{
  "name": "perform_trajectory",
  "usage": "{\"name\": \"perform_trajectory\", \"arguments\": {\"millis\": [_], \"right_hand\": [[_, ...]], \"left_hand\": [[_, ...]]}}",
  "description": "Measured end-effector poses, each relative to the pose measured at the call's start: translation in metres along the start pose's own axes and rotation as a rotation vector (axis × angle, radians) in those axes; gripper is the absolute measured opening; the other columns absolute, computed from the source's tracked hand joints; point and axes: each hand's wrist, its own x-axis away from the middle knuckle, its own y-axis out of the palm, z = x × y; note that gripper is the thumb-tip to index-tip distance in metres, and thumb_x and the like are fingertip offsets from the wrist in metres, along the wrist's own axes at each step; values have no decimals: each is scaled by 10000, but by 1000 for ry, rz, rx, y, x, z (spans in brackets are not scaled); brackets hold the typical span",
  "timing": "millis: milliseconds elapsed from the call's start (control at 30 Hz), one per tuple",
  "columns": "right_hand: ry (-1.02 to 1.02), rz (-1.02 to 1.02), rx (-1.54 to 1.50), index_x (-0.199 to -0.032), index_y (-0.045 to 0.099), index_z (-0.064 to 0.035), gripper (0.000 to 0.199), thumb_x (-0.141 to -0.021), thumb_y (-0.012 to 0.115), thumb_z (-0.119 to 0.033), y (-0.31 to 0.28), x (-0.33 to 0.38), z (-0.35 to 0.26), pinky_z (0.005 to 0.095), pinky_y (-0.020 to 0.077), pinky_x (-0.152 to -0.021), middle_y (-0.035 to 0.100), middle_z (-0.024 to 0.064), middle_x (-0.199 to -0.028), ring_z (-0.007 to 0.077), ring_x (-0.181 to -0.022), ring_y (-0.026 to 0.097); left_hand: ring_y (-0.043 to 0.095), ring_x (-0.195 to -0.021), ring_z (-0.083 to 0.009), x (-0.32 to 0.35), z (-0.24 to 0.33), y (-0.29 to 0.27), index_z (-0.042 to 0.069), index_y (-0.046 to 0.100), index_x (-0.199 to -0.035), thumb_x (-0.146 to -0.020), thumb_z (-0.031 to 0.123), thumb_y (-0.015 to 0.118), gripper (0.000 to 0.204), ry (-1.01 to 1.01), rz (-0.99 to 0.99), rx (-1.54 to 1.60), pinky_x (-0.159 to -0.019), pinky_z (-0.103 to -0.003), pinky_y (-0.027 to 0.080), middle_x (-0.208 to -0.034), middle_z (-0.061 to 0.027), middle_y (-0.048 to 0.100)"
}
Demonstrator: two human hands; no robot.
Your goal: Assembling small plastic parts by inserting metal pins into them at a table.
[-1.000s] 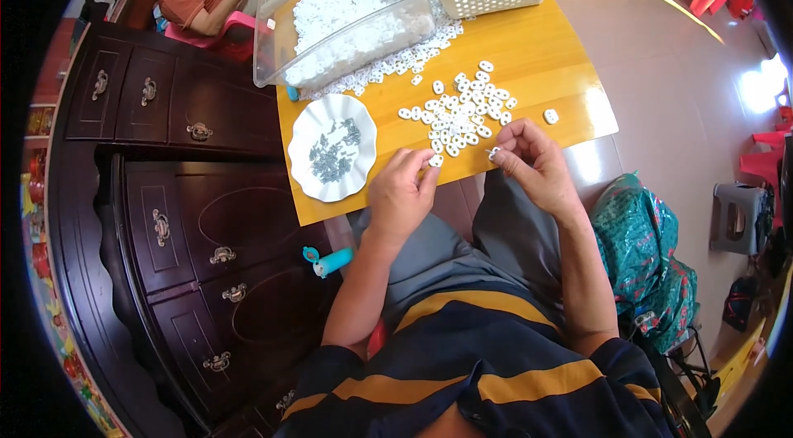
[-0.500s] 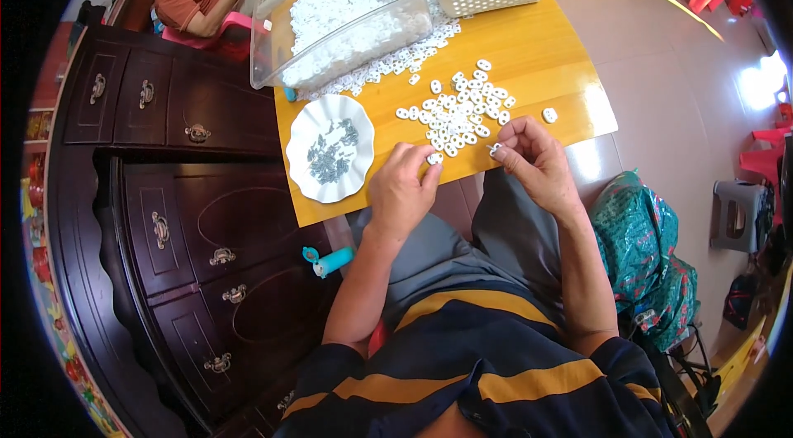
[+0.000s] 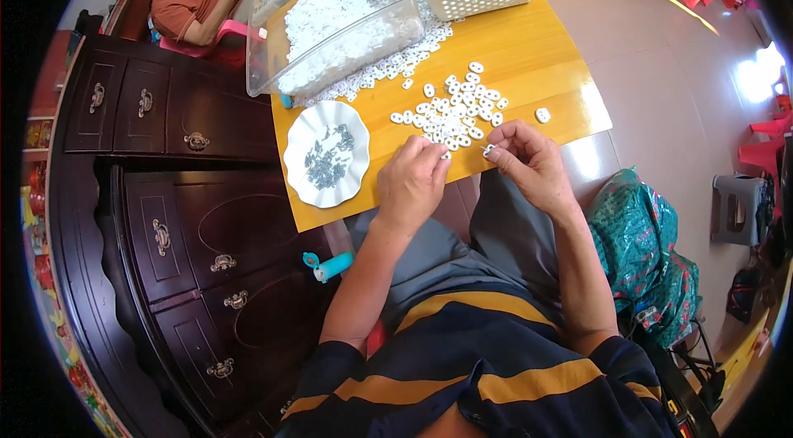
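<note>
Head view: the bare left hand [image 3: 411, 184] has moved nearer the bare right hand [image 3: 530, 159], its pinched small white plastic-looking piece [image 3: 446, 156] now mostly hidden. The right one pinches another white piece [image 3: 487, 151] near loose white two-holed ovals [image 3: 454, 114] on the yellow wooden table [image 3: 545, 50].

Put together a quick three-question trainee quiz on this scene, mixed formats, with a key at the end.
1. True or false: the scalloped white plate lies to the left of the pile of white pieces.
2. What does the person's right hand hold?
3. Which of these has walls full of small holes? A) the scalloped white plate; B) the clear tub; C) the off-white basket.

Key: 1. True. 2. A small white piece, at the fingertips. 3. C.
</note>
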Motion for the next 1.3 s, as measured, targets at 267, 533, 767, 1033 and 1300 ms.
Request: {"name": "perform_trajectory", "arguments": {"millis": [267, 533, 767, 1033, 1300], "right_hand": [[38, -6, 54, -1127, 656, -24, 152, -992, 715, -60, -2, -1, -1, 196, 488, -702, 652, -29, -899, 36, -799, 593], [-16, 29, 34, -1061, 684, -24, 112, -974, 731, -76, 0, -1, 4, 196, 433, -628, 637, -64, -828, 7, -698, 514], [34, -20, 79, -1106, 670, -24, 136, -993, 722, -78, -3, 0, 2, 196, 484, -698, 666, -29, -888, 34, -786, 594], [12, 88, -227, -1134, 656, -11, 150, -999, 698, -61, 15, 0, 6, 199, 497, -713, 668, -17, -912, 34, -813, 605], [119, 201, -813, -1201, 617, -55, 186, -1028, 666, -102, 19, 0, 6, 242, 534, -780, 690, 40, -975, 106, -835, 631]], "left_hand": [[673, -895, -304, -5, -1, -3, 100, 717, -1001, -845, 113, 780, 169, 11, -22, -6, -747, -436, 549, -932, -75, 642], [673, -883, -315, -13, -3, -6, 78, 700, -934, -861, 125, 770, 112, 67, -58, -70, -741, -428, 553, -916, -78, 657], [670, -664, -131, -10, 21, -11, 19, 653, -971, -941, 5, 720, 74, -175, 77, 522, -621, -265, 536, -814, -65, 691], [599, -737, -41, 12, 46, 17, 31, 612, -1074, -1025, 54, 664, 74, -390, -96, 1103, -658, -186, 489, -896, 3, 658], [613, -740, -47, 27, 74, 51, -12, 687, -1061, -1002, 36, 707, 79, -292, -88, 1046, -657, -205, 507, -951, -12, 693]]}}
